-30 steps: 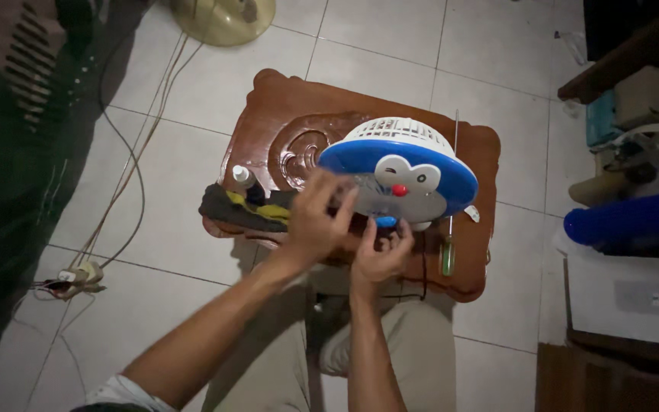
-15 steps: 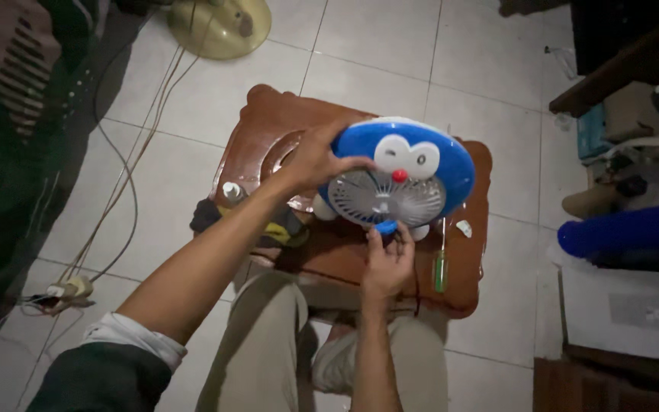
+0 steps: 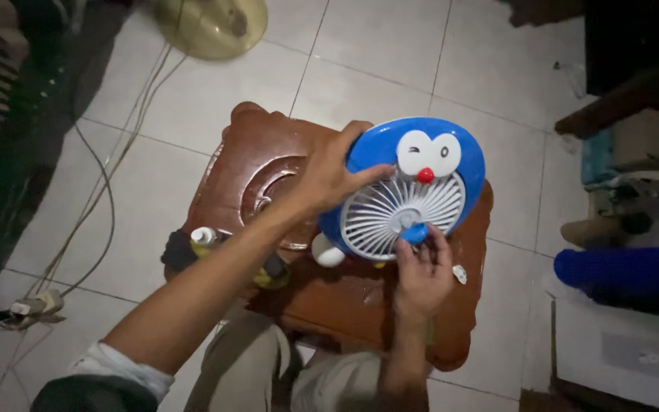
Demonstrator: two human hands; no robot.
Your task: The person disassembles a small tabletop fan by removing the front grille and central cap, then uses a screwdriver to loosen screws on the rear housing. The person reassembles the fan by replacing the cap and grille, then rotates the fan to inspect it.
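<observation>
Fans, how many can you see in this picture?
2. A blue cartoon-faced fan on the carved wooden stool, gripped by the left hand and right hand; a yellowish fan base on the floor at top. Others may be hidden.

Dim light falls on a white tiled floor (image 3: 177, 160) under a carved brown wooden stool (image 3: 253, 164).

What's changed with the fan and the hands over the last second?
The blue cartoon-face fan has been tipped up from lying flat, so its white grille now faces the camera. The left hand moved from the fan's front to its left rim. The right hand stays at the lower edge, fingers on a small blue part. The fan remains over the carved wooden stool.
</observation>
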